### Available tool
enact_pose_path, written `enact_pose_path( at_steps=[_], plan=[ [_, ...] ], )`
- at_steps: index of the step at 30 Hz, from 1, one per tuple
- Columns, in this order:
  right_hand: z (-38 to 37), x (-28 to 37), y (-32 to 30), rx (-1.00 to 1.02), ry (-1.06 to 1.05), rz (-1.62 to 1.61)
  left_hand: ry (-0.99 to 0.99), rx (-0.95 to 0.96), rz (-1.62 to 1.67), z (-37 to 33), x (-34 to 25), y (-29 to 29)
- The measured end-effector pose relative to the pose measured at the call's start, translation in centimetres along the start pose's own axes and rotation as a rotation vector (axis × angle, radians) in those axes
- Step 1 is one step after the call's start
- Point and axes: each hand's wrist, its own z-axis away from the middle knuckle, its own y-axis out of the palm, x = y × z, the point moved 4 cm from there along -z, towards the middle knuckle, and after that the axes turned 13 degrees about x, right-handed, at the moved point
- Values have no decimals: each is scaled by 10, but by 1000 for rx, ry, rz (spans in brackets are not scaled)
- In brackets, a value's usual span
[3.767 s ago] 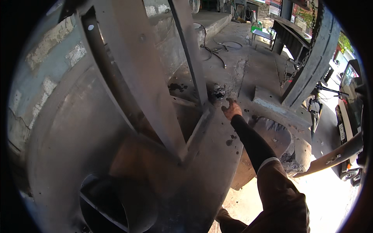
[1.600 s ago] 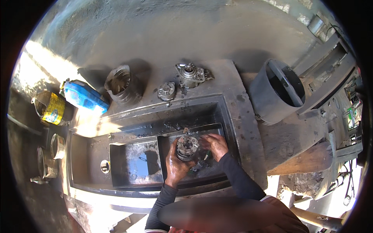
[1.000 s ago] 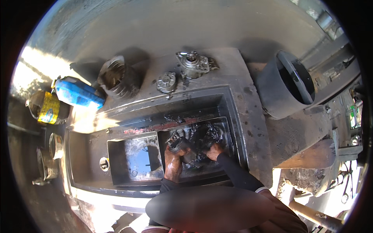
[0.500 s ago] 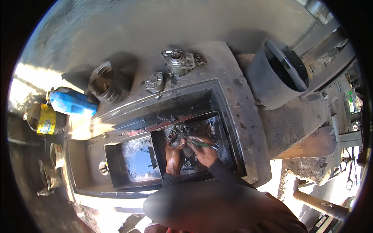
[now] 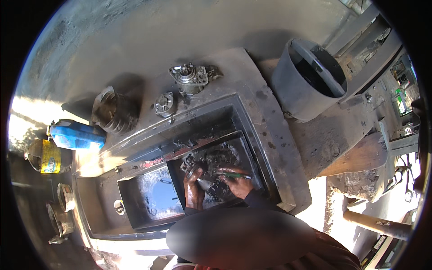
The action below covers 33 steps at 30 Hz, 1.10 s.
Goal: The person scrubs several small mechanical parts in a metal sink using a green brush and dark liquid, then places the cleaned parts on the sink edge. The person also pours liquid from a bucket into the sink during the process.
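My left hand (image 5: 193,189) is closed around a dark, greasy metal machine part (image 5: 191,165), holding it tilted above the right section of a black metal tray (image 5: 174,174). To its right, my right hand (image 5: 239,184) grips a slim green-handled tool (image 5: 233,175). The tool's working end is too blurred to make out, and it stands apart from the part. Below the hands the tray's bottom is wet and coated with dark sludge. In the tray's left section lies bluish, reflective liquid (image 5: 158,191).
A sunken metal basin (image 5: 96,191) surrounds the tray. On the ledge behind stand two metal housings (image 5: 189,79) (image 5: 165,104), a cut dark container (image 5: 110,112) and a blue jug (image 5: 77,134). A yellow-labelled bottle (image 5: 51,156) is at far left, a large grey cylinder (image 5: 288,85) at back right.
The metal part has moved left with my left hand, away from the green-handled tool. My right hand has lowered slightly. The whole view has shifted and turned a little.
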Motion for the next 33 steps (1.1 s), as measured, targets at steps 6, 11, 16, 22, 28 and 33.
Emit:
enact_pose_path(
  at_steps=[6, 11, 16, 22, 28, 33],
  plan=[
    [-13, -13, -2, -125, 15, -157, -105, 133, -20, -5, -2, 10],
    [-8, 3, 2, -163, 156, -330, -140, -18, 73, -11, -7, 15],
    [2, 42, 8, -139, -143, -7, -168, -130, -94, -10, -6, 5],
    [-7, 42, 18, -53, -132, -418, -119, -141, -128, 0, 10, -14],
    [-3, -23, -19, 2, 575, 116, -36, -184, 116, 2, -4, -32],
    [-33, -38, -23, 82, 314, 640, -27, -38, 209, 1, -8, -32]
  ],
)
